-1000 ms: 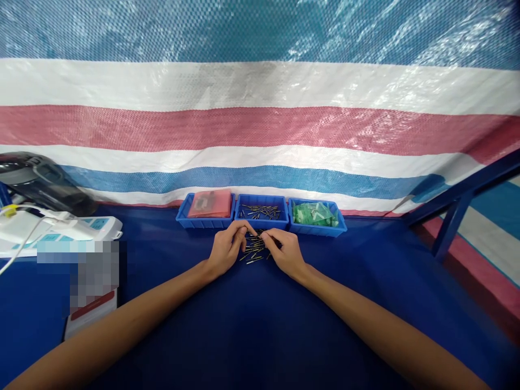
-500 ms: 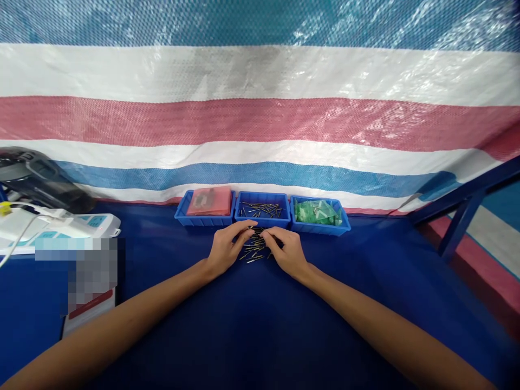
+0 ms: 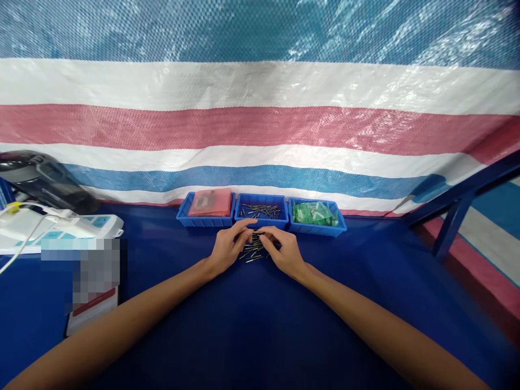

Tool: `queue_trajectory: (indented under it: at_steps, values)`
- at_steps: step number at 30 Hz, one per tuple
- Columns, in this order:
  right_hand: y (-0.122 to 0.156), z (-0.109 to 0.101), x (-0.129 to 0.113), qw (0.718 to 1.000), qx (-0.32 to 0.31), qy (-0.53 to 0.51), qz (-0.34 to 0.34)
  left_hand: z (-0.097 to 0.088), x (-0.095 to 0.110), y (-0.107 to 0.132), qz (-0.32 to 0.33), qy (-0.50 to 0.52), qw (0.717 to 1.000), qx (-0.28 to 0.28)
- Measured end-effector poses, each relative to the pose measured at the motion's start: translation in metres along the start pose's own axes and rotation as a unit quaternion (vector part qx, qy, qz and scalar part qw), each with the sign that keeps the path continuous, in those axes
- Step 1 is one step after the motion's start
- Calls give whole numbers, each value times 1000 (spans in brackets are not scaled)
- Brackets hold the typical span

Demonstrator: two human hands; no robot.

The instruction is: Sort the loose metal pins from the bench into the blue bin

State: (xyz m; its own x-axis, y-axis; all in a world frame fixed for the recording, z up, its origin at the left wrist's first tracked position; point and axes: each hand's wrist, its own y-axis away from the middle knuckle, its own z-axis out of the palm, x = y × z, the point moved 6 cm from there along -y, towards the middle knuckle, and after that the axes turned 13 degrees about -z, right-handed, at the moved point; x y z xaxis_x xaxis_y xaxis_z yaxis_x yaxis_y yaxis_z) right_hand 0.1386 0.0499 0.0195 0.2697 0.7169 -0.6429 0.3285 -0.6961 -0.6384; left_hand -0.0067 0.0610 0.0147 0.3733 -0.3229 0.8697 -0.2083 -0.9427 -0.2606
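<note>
A heap of small dark metal pins (image 3: 252, 253) lies on the blue cloth just in front of three blue trays. My left hand (image 3: 228, 246) and my right hand (image 3: 283, 248) meet over the heap, fingers curled and pinched together on a small bunch of pins (image 3: 255, 236) held between the fingertips. The middle tray (image 3: 262, 212) holds more loose pins. Red bags fill the left tray (image 3: 205, 207), and the right tray (image 3: 317, 216) has green bags.
A white power strip with a cable (image 3: 52, 228) and a dark rounded device (image 3: 44, 181) sit at the far left, with a white and red box (image 3: 91, 311) nearer me. A striped tarpaulin (image 3: 260, 124) rises behind the trays. A blue metal frame (image 3: 463, 203) stands at the right.
Both hands stay over the pin heap; the fingertips have drawn closer and now pinch a small upright bunch of pins. The view bobbed slightly up and back down.
</note>
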Motion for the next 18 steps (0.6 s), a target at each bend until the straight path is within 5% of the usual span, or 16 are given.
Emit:
queue_trajectory:
  at_steps: [11,18]
  values:
    - [-1,3,-2,999,-18,20,-41,4,2,0,27,-54,998,-12]
    - [2,-5,-1,999,39,30,-10,-5,6,-2,3,-78,996,40]
